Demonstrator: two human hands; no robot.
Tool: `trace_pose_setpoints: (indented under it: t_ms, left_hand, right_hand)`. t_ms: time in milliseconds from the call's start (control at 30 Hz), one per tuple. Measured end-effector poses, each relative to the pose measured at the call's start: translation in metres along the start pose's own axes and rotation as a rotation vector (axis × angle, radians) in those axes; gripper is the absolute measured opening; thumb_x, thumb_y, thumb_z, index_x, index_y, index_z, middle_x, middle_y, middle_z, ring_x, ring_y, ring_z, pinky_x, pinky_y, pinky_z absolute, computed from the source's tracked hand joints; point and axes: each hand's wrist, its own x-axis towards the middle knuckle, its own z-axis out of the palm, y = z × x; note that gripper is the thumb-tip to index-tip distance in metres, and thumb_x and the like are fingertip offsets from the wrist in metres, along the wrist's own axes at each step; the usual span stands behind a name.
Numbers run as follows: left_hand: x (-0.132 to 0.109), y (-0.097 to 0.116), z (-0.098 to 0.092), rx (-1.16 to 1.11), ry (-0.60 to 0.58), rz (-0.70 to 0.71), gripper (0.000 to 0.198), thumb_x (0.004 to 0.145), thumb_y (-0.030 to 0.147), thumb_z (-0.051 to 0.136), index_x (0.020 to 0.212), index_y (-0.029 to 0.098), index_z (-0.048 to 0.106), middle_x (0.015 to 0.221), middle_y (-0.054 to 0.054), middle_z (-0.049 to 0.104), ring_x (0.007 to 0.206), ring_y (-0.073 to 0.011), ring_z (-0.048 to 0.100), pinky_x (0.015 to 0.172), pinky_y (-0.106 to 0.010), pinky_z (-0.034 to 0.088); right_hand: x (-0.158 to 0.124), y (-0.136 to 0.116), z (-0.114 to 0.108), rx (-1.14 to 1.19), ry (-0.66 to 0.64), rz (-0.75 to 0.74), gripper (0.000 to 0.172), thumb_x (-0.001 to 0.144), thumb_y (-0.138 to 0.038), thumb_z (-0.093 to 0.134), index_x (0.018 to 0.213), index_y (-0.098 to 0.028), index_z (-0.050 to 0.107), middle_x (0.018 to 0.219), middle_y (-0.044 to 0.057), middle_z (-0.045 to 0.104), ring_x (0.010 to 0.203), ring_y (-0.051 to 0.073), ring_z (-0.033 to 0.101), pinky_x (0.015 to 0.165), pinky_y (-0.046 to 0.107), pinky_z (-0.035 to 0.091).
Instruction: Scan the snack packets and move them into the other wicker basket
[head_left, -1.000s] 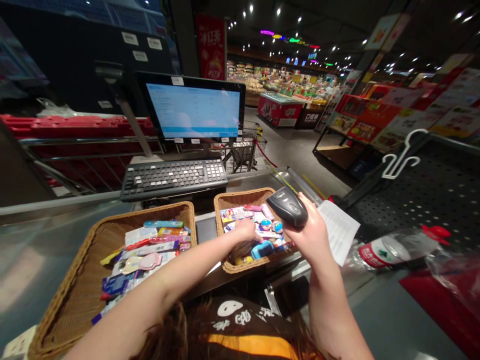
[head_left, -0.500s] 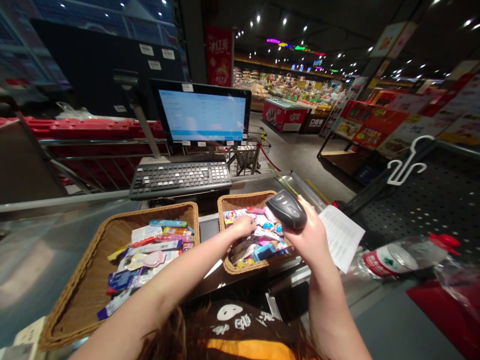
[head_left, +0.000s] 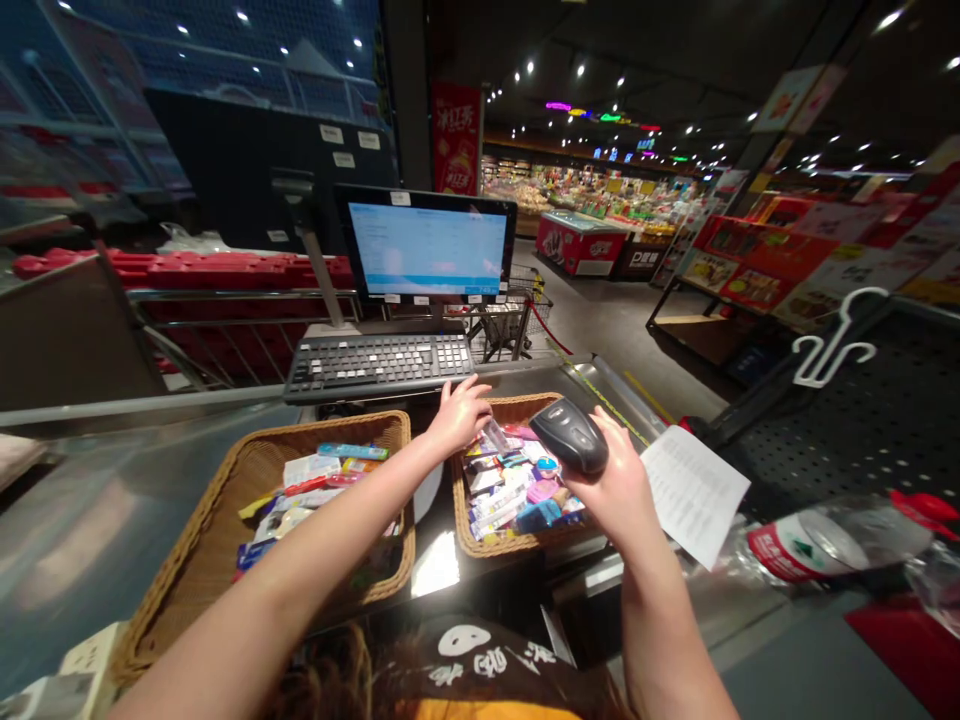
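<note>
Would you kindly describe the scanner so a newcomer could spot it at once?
Start at the lit checkout monitor and drop to the smaller wicker basket below it. Over it, the right hand holds the scanner: glossy, black and rounded, unlike the colourful packets beneath.

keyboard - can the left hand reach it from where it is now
Probably yes. The left hand is over the far rim of the right-hand basket, just short of the keyboard, and nothing stands between them.
</note>
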Motion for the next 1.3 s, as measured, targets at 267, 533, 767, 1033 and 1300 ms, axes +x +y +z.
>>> trace_pose_setpoints:
  t_ms: [267, 533, 767, 1033, 1300]
  left_hand:
    - [0.003, -0.008, -0.074, 0.024, 0.094, 0.028, 0.021, 0.092, 0.025, 0.053, 0.086, 0.023, 0.072, 0.141, -0.005, 0.058, 0.145, -0.0322, 0.032, 0.114, -0.072, 0.011]
    - [-0.016, -0.006, -0.146, 0.079, 0.213, 0.027, 0.017, 0.091, 0.024, 0.054, 0.085, 0.02, 0.07, 0.143, -0.005, 0.056, 0.147, -0.0295, 0.03, 0.116, -0.069, 0.007]
    - [-0.037, -0.015, -0.167, 0.097, 0.244, -0.007, 0.021, 0.092, 0.026, 0.051, 0.087, 0.021, 0.071, 0.144, -0.006, 0.055, 0.147, -0.0301, 0.029, 0.116, -0.068, 0.006]
    - [-0.058, -0.031, -0.175, 0.074, 0.26, -0.059, 0.021, 0.093, 0.025, 0.05, 0.086, 0.02, 0.07, 0.143, -0.005, 0.056, 0.147, -0.0294, 0.03, 0.116, -0.068, 0.006]
    - [-0.081, -0.05, -0.181, 0.074, 0.248, -0.135, 0.02, 0.092, 0.026, 0.052, 0.084, 0.02, 0.069, 0.144, -0.004, 0.056, 0.147, -0.0297, 0.03, 0.115, -0.07, 0.008]
  right_hand:
    - [0.005, -0.019, 0.011, 0.027, -0.078, -0.078, 0.053, 0.07, -0.019, 0.059, 0.122, -0.022, 0.054, 0.129, 0.013, 0.06, 0.14, 0.039, 0.041, 0.114, 0.07, 0.025]
    - [0.013, -0.048, 0.02, 0.047, -0.136, -0.199, 0.051, 0.071, -0.014, 0.057, 0.121, -0.022, 0.056, 0.13, 0.012, 0.06, 0.142, 0.038, 0.038, 0.116, 0.068, 0.023]
    - [0.017, -0.066, 0.031, 0.094, -0.137, -0.287, 0.049, 0.071, -0.014, 0.059, 0.119, -0.022, 0.059, 0.128, 0.012, 0.062, 0.141, 0.039, 0.04, 0.114, 0.067, 0.029]
    - [0.019, -0.077, 0.042, 0.091, -0.193, -0.319, 0.044, 0.072, -0.016, 0.058, 0.116, -0.021, 0.062, 0.128, 0.013, 0.062, 0.141, 0.04, 0.038, 0.114, 0.07, 0.026]
    - [0.022, -0.086, 0.056, 0.098, -0.237, -0.336, 0.045, 0.07, -0.016, 0.058, 0.115, -0.019, 0.063, 0.131, 0.014, 0.06, 0.141, 0.041, 0.038, 0.112, 0.072, 0.027]
